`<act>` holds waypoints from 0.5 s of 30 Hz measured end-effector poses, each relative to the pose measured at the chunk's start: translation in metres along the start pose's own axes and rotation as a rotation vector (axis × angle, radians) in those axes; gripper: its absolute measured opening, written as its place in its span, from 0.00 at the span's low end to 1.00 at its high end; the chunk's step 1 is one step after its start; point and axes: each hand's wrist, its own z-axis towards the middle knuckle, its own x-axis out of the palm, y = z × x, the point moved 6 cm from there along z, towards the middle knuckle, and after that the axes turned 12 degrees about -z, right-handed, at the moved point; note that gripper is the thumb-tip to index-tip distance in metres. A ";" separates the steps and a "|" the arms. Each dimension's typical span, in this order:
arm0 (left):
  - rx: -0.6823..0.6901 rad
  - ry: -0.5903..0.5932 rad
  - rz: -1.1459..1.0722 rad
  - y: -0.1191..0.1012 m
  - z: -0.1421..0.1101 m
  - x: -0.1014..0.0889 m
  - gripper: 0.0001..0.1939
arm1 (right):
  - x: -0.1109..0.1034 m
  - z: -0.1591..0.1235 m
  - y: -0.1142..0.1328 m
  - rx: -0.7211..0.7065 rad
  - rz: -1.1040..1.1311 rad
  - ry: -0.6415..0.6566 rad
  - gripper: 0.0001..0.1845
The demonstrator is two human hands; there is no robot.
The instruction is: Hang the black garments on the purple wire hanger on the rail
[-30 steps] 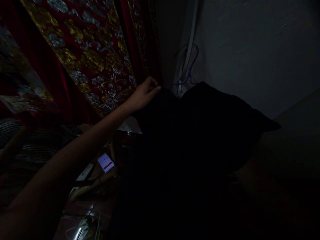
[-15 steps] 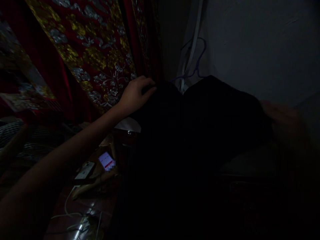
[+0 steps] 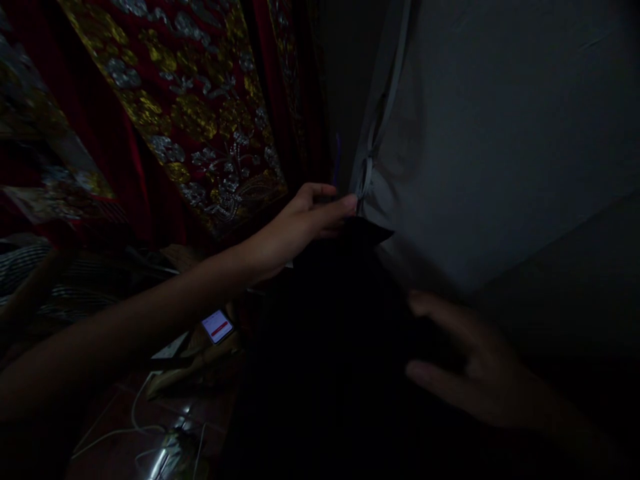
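A black garment [image 3: 340, 320] hangs in the middle of the view, so dark that its folds and lower edge do not show. My left hand [image 3: 315, 220] is closed at the garment's top, by the collar, where the thin purple hook of a clothes hanger [image 3: 337, 160] sticks up just behind the fingers. The rest of the hanger is hidden by fabric and hand. On the garment's right side is my right hand [image 3: 475, 367], thumb and fingers apart; whether it touches the cloth I cannot tell.
A grey wall [image 3: 525, 133] with white cables [image 3: 395, 73] is behind. A red curtain [image 3: 200, 113] with gold and silver decoration hangs at left. Below it, a person in checked clothing [image 3: 60, 300] sits by a lit phone [image 3: 217, 327]. White cords [image 3: 135, 407] lie on the tiled floor.
My left hand has moved right to the collar and hanger hook. The garment's right side has dropped and narrowed, and my right hand has come inward and down. The hook has shifted left.
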 end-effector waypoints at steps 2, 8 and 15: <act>-0.148 -0.076 -0.167 0.014 -0.007 -0.001 0.14 | 0.028 0.006 0.021 -0.190 0.062 0.257 0.12; -0.341 0.330 0.056 0.011 -0.027 -0.004 0.09 | 0.014 0.046 -0.010 -0.228 -0.033 -0.042 0.13; -0.119 0.503 0.331 -0.025 -0.026 -0.009 0.10 | 0.008 0.079 -0.130 0.182 0.113 -0.062 0.16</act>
